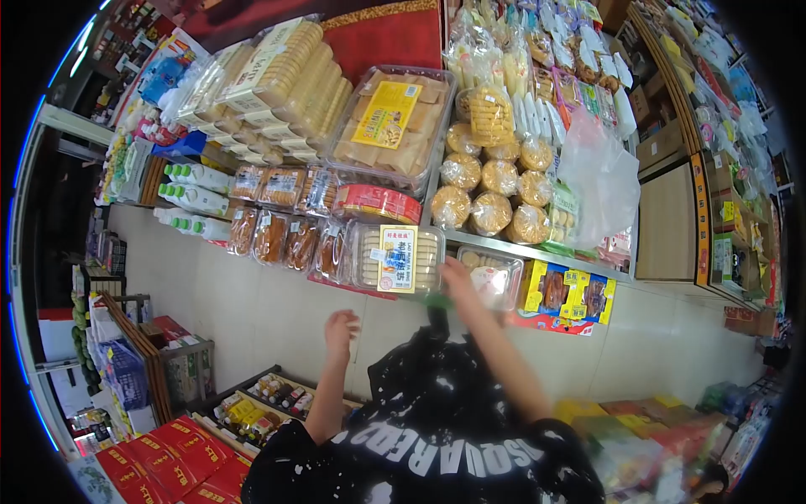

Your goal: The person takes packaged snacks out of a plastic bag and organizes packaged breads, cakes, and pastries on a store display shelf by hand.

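Observation:
My left hand (341,331) hangs in the air below the pastry display, its fingers loosely bent and apart, with nothing in it. Up at the display's front edge is my right hand (456,282), slightly blurred. Its fingers reach the gap between a clear plastic box of pale round pastries (367,258) with a white and yellow label and a second clear box of pastries (489,280). Whether those fingers touch or grip either box I cannot make out. A round red tin-like package (378,202) lies just behind the labelled box.
Bagged round cookies (489,213) are piled behind my right hand. Farther left are packs of brown pastries (270,238), white bottles with green caps (198,176) and stacked biscuit boxes (275,69). Yellow packages (568,291) sit to the right. Red boxes (172,458) lie behind me at left.

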A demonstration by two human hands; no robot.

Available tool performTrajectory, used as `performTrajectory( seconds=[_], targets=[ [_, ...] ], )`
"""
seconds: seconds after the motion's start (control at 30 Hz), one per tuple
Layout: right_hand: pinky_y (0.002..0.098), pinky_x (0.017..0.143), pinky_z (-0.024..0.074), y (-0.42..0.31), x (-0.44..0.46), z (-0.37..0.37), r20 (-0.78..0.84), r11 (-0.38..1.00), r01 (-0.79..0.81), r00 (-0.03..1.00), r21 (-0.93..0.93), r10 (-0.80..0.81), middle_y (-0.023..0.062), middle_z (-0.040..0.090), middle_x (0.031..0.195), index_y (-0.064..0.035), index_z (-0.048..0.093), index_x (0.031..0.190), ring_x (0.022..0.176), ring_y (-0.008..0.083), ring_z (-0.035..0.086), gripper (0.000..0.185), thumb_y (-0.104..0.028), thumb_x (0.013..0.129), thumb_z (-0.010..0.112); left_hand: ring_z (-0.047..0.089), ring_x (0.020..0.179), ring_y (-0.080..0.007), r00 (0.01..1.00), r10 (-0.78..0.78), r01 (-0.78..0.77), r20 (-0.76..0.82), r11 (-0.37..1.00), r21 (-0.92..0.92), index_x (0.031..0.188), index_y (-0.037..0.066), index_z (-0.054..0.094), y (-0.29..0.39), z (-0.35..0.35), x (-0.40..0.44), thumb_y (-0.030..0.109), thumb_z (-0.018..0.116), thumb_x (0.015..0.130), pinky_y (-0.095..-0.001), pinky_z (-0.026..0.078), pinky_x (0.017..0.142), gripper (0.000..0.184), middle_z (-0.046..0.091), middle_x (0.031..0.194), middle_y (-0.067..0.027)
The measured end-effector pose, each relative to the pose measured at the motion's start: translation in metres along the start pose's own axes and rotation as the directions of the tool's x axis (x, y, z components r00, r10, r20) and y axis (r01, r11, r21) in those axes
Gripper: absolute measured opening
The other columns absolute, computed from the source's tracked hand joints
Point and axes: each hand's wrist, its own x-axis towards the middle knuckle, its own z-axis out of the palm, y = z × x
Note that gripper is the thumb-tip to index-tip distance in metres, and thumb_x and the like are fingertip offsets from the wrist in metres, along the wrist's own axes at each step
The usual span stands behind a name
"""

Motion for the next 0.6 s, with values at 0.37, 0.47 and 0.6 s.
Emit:
performTrajectory(
  seconds=[0.37,0.47,0.6],
  targets=[
    [0.0302,0.069,0.0483,0.016,-0.022,-0.068,-0.179,0.901,0.269,0.922,-0.340,-0.343,0.0113,0.063,0.093,-0.0008,0.057,0.117,0.074,0.0165,0.059,0.033,-0.021,0.090,0.057,0.053,0.105,-0.0163,0.854,0.477,-0.455,0.210,0.879,-0.146,0.123,-0.004,0.050,0.095,0.121,-0.020,0.008,0.051,0.089,-0.0302,0.041,0.095,0.036,0.058,0.116,-0.0105],
    [0.0253,0.056,0.0462,0.014,-0.047,-0.129,-0.300,0.948,0.240,0.907,-0.210,-0.296,0.0036,0.059,0.088,0.0000,0.054,0.121,0.067,0.0103,0.054,0.035,-0.020,0.092,0.054,0.052,0.110,-0.0162,0.810,0.373,-0.383,0.452,0.921,-0.073,0.126,-0.004,0.047,0.063,0.169,-0.022,0.007,0.051,0.088,-0.0295,0.039,0.097,0.040,0.057,0.118,-0.0109],
    [0.0217,0.051,0.0424,0.034,-0.057,-0.175,-0.300,0.972,0.192,0.927,-0.136,-0.225,0.0003,0.055,0.078,-0.0014,0.053,0.119,0.064,0.0067,0.050,0.030,-0.017,0.094,0.051,0.051,0.113,-0.0167,0.715,0.352,-0.323,0.604,0.932,-0.161,0.131,-0.003,0.042,0.009,0.214,-0.015,0.005,0.053,0.087,-0.0288,0.038,0.098,0.046,0.056,0.120,-0.0104]
  ],
)
